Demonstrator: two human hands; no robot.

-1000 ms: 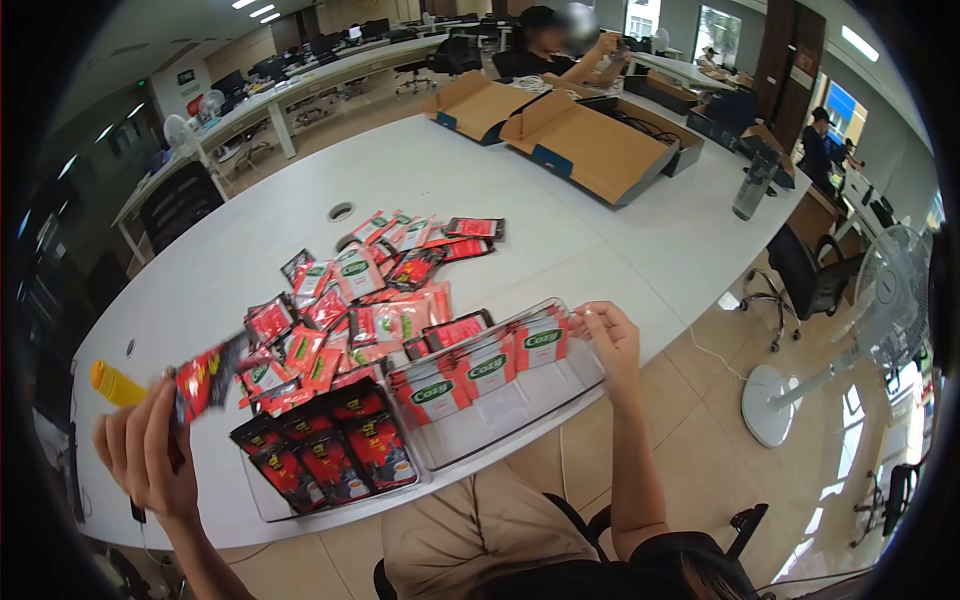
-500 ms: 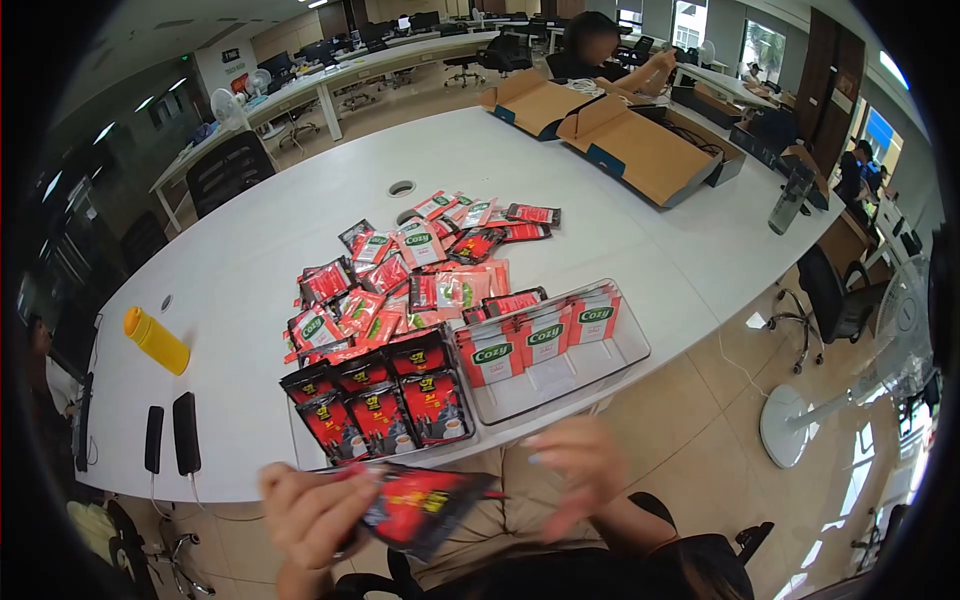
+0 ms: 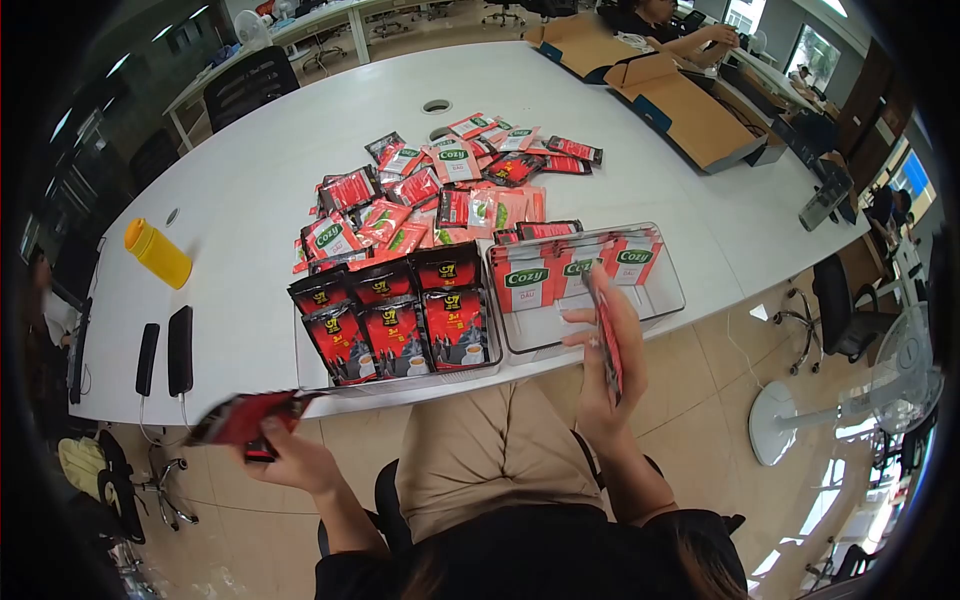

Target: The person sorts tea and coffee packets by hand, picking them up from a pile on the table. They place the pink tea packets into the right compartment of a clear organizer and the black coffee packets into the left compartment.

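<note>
My left hand (image 3: 290,460) grips several black-and-red sachets (image 3: 245,422) off the table's front edge, at the lower left. My right hand (image 3: 612,370) is raised before the right clear tray (image 3: 668,290), closed on a red sachet (image 3: 608,340) seen nearly edge-on. Pink-and-white Cozy packets (image 3: 527,283) stand in a row in that tray. Beside it, the left tray (image 3: 490,345) holds black-and-red coffee sachets (image 3: 460,328) upright in two rows. Behind both trays lies a loose pile of mixed sachets (image 3: 385,220).
A yellow bottle (image 3: 158,253) and two black power banks (image 3: 180,350) with cables are on the white table (image 3: 240,340) at the left. Open cardboard boxes (image 3: 690,115) and a clear bottle (image 3: 825,203) stand at the back right. Another person (image 3: 670,30) sits beyond the boxes.
My hands have moved apart. The left went left with its black-and-red sachets; the right rose towards the right tray and now holds a red sachet. The view has tilted downward.
</note>
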